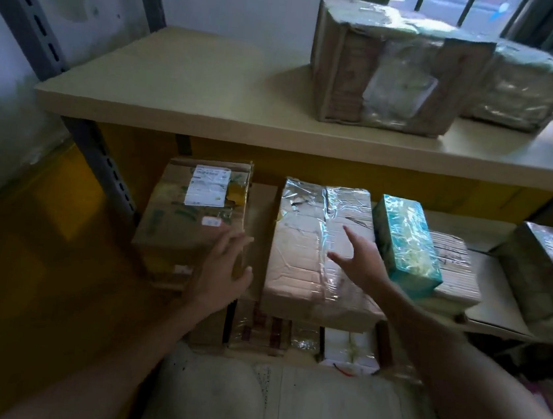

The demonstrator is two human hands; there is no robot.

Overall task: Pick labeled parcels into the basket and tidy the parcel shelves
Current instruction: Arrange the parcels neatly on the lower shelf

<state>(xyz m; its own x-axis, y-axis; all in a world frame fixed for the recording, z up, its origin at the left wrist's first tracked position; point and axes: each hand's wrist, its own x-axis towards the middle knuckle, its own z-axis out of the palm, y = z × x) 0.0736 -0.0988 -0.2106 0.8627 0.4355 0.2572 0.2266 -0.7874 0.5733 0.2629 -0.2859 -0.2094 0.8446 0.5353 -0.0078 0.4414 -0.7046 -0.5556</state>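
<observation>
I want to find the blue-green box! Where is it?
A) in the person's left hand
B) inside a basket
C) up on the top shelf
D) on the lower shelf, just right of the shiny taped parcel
D: the teal box sits on the lower shelf, resting on a pale parcel, just right of the shiny taped parcel that the open right hand hovers over.

upper shelf (pixel 184 95): taped carton (pixel 388 67), wrapped parcel (pixel 526 93) upper right | lower shelf (pixel 490 313): labelled carton (pixel 192 206), film-wrapped box (pixel 308 247), possibly more, blurred
</observation>
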